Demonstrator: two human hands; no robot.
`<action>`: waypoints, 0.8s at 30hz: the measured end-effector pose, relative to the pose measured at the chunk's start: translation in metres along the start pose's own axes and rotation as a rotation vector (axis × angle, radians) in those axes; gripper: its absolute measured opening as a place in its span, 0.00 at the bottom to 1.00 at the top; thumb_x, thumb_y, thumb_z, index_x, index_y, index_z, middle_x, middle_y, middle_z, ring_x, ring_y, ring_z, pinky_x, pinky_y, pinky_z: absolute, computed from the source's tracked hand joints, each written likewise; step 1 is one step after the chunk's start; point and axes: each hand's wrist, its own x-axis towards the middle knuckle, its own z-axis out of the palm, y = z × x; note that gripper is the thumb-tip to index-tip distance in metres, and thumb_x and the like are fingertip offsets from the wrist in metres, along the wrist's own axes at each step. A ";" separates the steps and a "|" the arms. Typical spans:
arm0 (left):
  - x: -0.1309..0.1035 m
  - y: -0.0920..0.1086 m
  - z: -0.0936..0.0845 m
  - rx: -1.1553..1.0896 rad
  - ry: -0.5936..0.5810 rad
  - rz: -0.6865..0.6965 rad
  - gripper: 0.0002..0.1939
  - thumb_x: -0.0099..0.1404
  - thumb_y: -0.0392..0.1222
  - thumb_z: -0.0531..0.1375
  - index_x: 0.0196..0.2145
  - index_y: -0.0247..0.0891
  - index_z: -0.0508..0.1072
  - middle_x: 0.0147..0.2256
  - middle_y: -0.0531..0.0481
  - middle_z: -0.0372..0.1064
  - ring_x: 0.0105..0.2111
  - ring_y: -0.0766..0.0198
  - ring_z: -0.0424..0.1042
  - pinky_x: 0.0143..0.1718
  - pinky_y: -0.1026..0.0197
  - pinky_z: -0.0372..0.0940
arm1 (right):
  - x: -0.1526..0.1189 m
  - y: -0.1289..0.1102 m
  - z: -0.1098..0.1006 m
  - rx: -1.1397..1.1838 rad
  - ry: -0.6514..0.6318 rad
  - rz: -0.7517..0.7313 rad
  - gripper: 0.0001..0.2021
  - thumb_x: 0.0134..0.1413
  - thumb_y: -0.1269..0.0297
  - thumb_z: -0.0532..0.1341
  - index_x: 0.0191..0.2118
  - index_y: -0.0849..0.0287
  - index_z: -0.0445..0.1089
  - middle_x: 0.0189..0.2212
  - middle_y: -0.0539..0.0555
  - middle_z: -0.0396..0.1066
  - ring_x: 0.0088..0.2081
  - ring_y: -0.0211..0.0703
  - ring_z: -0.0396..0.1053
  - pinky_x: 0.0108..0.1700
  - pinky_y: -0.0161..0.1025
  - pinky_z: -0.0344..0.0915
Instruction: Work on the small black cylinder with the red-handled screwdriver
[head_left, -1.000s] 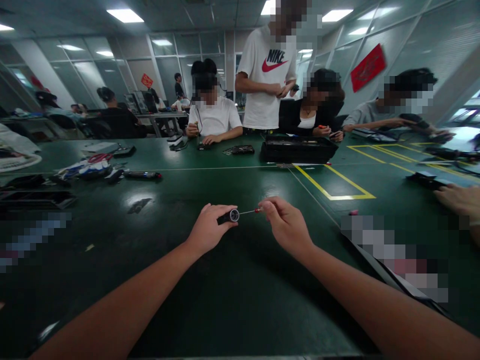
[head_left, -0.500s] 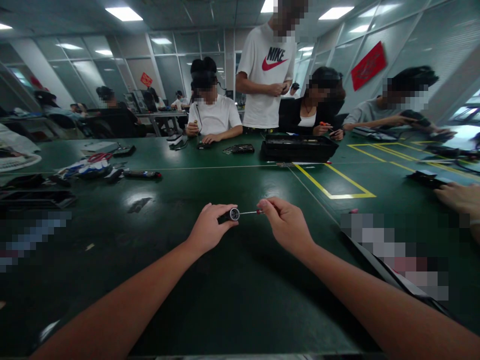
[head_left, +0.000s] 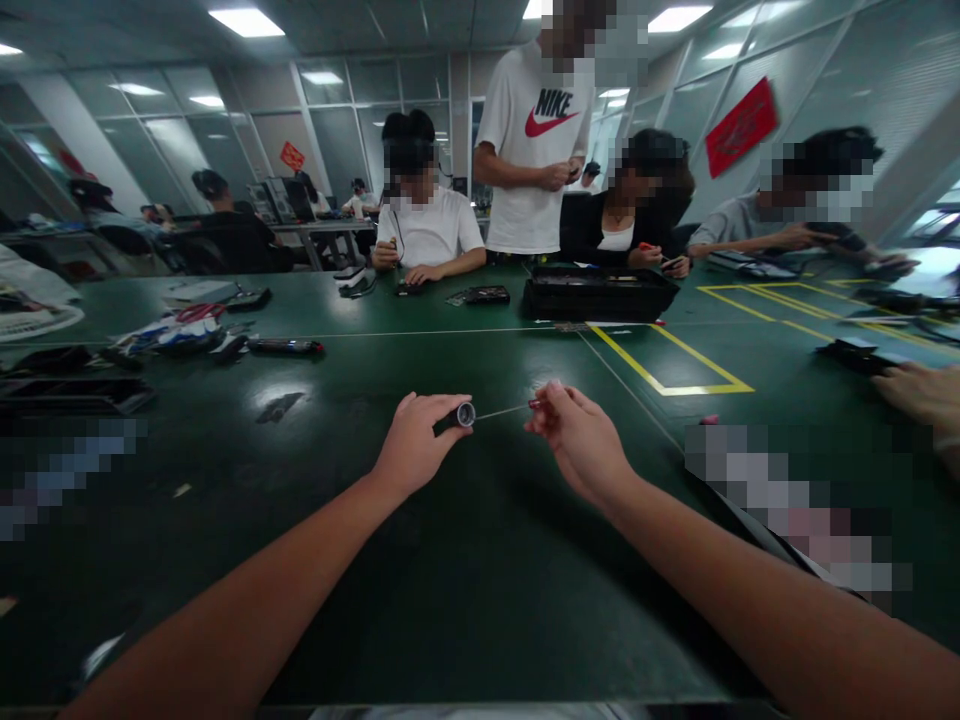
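My left hand is closed around a short black cylinder that has a bright metal rim and an open round end turned toward me. In my right hand is a thin screwdriver, pinched by its small red handle. Its slim metal shaft slants slightly down to the left, and the tip reaches the cylinder's rim. Whether the tip is inside the opening or only against the edge, I cannot tell. Both hands are held above the green table.
A long black case stands on the far side, with several people behind it. Loose parts and tools lie at the left, beside a black tray. Another person's hand is at the right edge.
My right hand has turned and shifted slightly up and right, so the screwdriver now slants more. My left hand and the cylinder have moved slightly up and left.
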 end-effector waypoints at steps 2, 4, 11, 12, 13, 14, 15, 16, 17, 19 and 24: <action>0.000 -0.002 0.000 -0.011 -0.011 -0.032 0.20 0.66 0.42 0.65 0.56 0.48 0.72 0.55 0.50 0.72 0.57 0.54 0.68 0.66 0.36 0.48 | 0.004 0.003 -0.002 0.010 0.047 -0.011 0.14 0.58 0.49 0.62 0.33 0.54 0.70 0.27 0.48 0.67 0.29 0.40 0.66 0.37 0.43 0.69; 0.000 -0.002 0.001 -0.030 -0.038 -0.043 0.21 0.66 0.42 0.65 0.56 0.47 0.72 0.55 0.50 0.72 0.56 0.54 0.68 0.66 0.36 0.48 | 0.004 0.003 -0.004 -0.047 0.038 -0.053 0.14 0.59 0.49 0.62 0.35 0.55 0.70 0.27 0.48 0.68 0.29 0.40 0.66 0.38 0.42 0.69; -0.002 0.007 0.001 -0.065 -0.058 -0.039 0.21 0.65 0.44 0.66 0.56 0.49 0.73 0.54 0.50 0.73 0.56 0.53 0.69 0.66 0.35 0.45 | -0.006 -0.008 -0.001 -0.375 -0.090 -0.213 0.14 0.65 0.52 0.56 0.38 0.57 0.69 0.29 0.51 0.71 0.32 0.42 0.68 0.38 0.42 0.66; -0.002 0.008 0.001 -0.067 -0.058 -0.042 0.21 0.65 0.44 0.66 0.55 0.49 0.73 0.54 0.50 0.73 0.56 0.53 0.69 0.66 0.35 0.45 | -0.007 -0.010 0.000 -0.410 -0.106 -0.223 0.14 0.66 0.52 0.55 0.38 0.57 0.69 0.29 0.51 0.71 0.32 0.42 0.69 0.37 0.42 0.65; -0.002 0.008 0.001 -0.067 -0.059 -0.045 0.21 0.65 0.44 0.66 0.55 0.49 0.73 0.54 0.50 0.73 0.56 0.53 0.69 0.66 0.35 0.44 | -0.009 -0.011 0.001 -0.436 -0.115 -0.232 0.13 0.66 0.53 0.55 0.38 0.57 0.69 0.28 0.51 0.71 0.32 0.42 0.69 0.37 0.41 0.65; -0.002 0.008 0.001 -0.067 -0.061 -0.047 0.21 0.65 0.45 0.66 0.55 0.49 0.73 0.54 0.50 0.73 0.56 0.53 0.69 0.66 0.35 0.44 | -0.010 -0.012 0.002 -0.456 -0.123 -0.238 0.13 0.66 0.53 0.55 0.38 0.57 0.69 0.28 0.51 0.71 0.32 0.42 0.69 0.36 0.41 0.65; -0.002 0.007 0.001 -0.067 -0.062 -0.048 0.21 0.65 0.45 0.66 0.55 0.49 0.73 0.54 0.50 0.73 0.56 0.53 0.69 0.67 0.35 0.44 | -0.011 -0.014 0.002 -0.479 -0.125 -0.240 0.13 0.66 0.53 0.55 0.38 0.57 0.69 0.28 0.52 0.72 0.32 0.42 0.70 0.36 0.40 0.65; -0.002 0.007 0.001 -0.067 -0.063 -0.048 0.21 0.65 0.45 0.66 0.55 0.49 0.73 0.54 0.50 0.73 0.56 0.53 0.69 0.67 0.35 0.44 | -0.011 -0.015 0.002 -0.508 -0.118 -0.240 0.14 0.66 0.52 0.56 0.38 0.57 0.70 0.27 0.51 0.72 0.31 0.42 0.70 0.34 0.40 0.64; -0.002 0.006 0.001 -0.066 -0.063 -0.049 0.21 0.65 0.45 0.66 0.55 0.49 0.73 0.53 0.50 0.73 0.56 0.53 0.69 0.67 0.35 0.44 | -0.012 -0.016 0.002 -0.549 -0.108 -0.236 0.15 0.65 0.51 0.56 0.38 0.57 0.70 0.26 0.51 0.72 0.29 0.41 0.69 0.32 0.39 0.63; -0.003 0.005 0.002 -0.062 -0.066 -0.052 0.21 0.64 0.45 0.66 0.55 0.50 0.73 0.54 0.50 0.73 0.56 0.52 0.69 0.67 0.35 0.43 | -0.013 -0.018 0.001 -0.661 -0.075 -0.235 0.18 0.63 0.47 0.57 0.35 0.57 0.72 0.22 0.49 0.70 0.24 0.40 0.67 0.27 0.38 0.59; -0.004 0.004 0.003 -0.056 -0.064 -0.043 0.21 0.64 0.45 0.66 0.56 0.50 0.73 0.54 0.50 0.73 0.57 0.53 0.68 0.68 0.35 0.41 | -0.013 -0.023 -0.003 -0.895 -0.022 -0.375 0.28 0.61 0.40 0.56 0.21 0.56 0.72 0.14 0.47 0.62 0.18 0.37 0.59 0.23 0.38 0.49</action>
